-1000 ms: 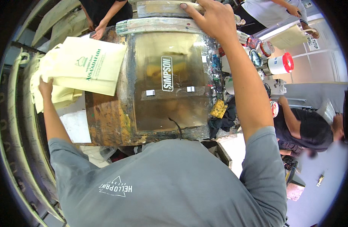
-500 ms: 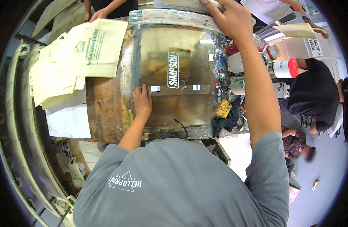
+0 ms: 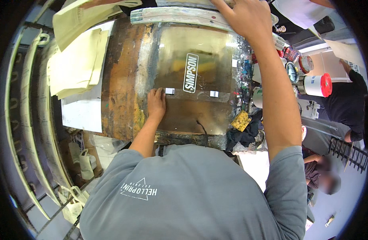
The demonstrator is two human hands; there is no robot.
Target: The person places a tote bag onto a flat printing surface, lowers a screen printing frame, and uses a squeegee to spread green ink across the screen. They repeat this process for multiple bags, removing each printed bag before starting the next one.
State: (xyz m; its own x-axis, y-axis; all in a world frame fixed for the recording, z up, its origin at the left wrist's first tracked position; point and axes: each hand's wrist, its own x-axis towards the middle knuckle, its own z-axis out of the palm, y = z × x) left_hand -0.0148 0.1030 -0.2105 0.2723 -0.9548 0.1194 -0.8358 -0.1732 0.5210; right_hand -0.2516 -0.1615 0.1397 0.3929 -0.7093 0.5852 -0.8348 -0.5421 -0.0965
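My left hand (image 3: pixel 156 105) lies palm down on the left part of a brown, glossy printing board (image 3: pixel 184 114), its fingers laid together beside a small white tab (image 3: pixel 170 91). A second white tab (image 3: pixel 214 94) is stuck further right, and a black-and-white label (image 3: pixel 191 73) sits above them. Stretched across to the far side, my right hand (image 3: pixel 248 18) grips a wooden bar (image 3: pixel 196 3), seemingly of a screen frame; some fingertips pass out of the picture. Below it runs a paint-stained pale wooden rail (image 3: pixel 180 17).
Pale cloth bags (image 3: pixel 74 70) are stacked on the left over a white sheet (image 3: pixel 83 108). A yellow sponge (image 3: pixel 241 121) and black cloth (image 3: pixel 246 134) lie at the board's right edge. Ink containers, one red-lidded (image 3: pixel 326 85), stand further right, near other people. Racks (image 3: pixel 28 120) line the left.
A co-worker's printed bag has been lifted off the stack toward the upper left. My left fingers have drawn in beside the tab. The whole view has shifted slightly; my right hand stays at the bar.
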